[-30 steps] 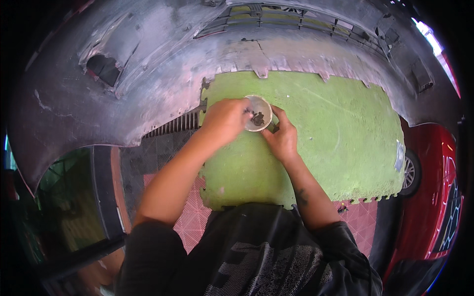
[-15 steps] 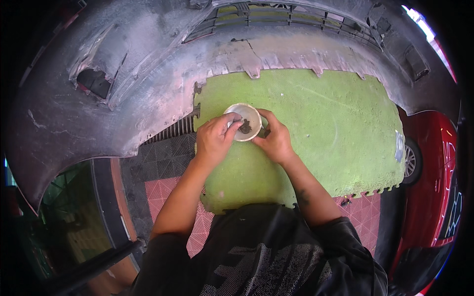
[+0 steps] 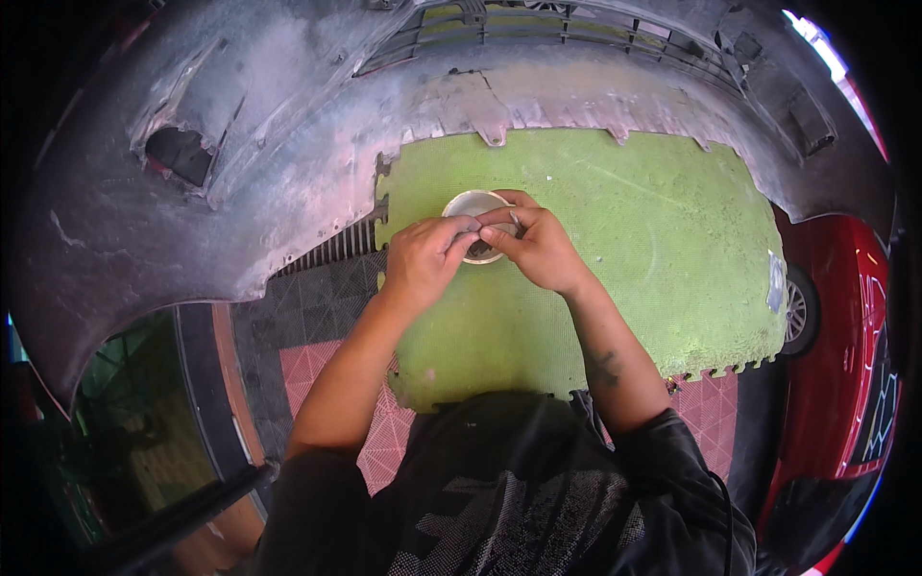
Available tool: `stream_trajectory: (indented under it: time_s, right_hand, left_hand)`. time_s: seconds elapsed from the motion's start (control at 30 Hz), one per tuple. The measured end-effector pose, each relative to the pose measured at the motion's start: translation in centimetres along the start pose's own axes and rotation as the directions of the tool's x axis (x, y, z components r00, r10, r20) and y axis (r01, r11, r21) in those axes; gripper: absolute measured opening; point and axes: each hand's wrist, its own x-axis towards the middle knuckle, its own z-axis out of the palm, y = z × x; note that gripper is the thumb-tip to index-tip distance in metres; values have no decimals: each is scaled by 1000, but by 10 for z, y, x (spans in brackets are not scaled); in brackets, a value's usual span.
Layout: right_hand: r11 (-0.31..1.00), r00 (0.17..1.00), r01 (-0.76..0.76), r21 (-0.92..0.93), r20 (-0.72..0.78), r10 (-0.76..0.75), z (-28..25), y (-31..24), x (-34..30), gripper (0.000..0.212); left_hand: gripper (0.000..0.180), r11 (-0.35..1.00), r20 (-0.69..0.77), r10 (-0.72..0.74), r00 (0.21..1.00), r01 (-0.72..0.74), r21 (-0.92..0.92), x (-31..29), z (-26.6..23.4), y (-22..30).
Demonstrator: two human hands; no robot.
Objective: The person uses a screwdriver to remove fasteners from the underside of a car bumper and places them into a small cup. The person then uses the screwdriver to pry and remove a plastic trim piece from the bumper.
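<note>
Head view puts a small white cup (image 3: 469,203) between your two hands, its round mouth facing up, and you can see a few dark bits (image 3: 479,251) at the bottom, just below the meeting fingertips. Your right hand (image 3: 540,252) has its grip closed around the right side of the cup, with a finger curled past the far rim, while its thumb reaches across the opening. Your left hand (image 3: 420,257) comes to the other side with a narrow grip, thumb and forefinger pinched together over the cup and touching or nearly touching the right fingertips; you cannot tell whether anything small sits between them. Beneath both grips spreads a green mat (image 3: 663,274) with notched edges, though whether the cup touches it is hidden. Beyond the grips, a large grey bumper (image 3: 288,72) with a scuffed surface arches across, its lower edge lined with tabs. To the left of the left grip lie a slotted grate (image 3: 336,248) and dark floor tiles (image 3: 307,307), with pinkish-red tiles (image 3: 322,379) nearer to you. Well to the right of the right grip stands a red car (image 3: 834,384), one wheel (image 3: 796,310) showing beside the mat. Nearest your body, below both grips, is your dark shirt (image 3: 519,461).
</note>
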Motion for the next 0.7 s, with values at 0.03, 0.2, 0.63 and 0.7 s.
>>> stream_trajectory:
  time_s: [0.03,0.2,0.63,0.7]
  right_hand:
    - [1000,1000,-15,13,13,15,-2,2,0,16]
    - [998,999,-30,60,21,29,-4,4,-4,12]
    - [995,990,87,43,-118,-82,23,22,-46,16]
    - [997,992,75,12,-101,-73,25,19,-50,17]
  left_hand:
    - [18,999,17,34,999,-34,2,-1,1,-3]
    - [16,996,-73,-54,996,48,-79,-10,2,5]
    - [29,-55,557,-632,539,686,-725,-65,8,61]
    - [27,-31,531,-616,582,655,-755,-74,17,54]
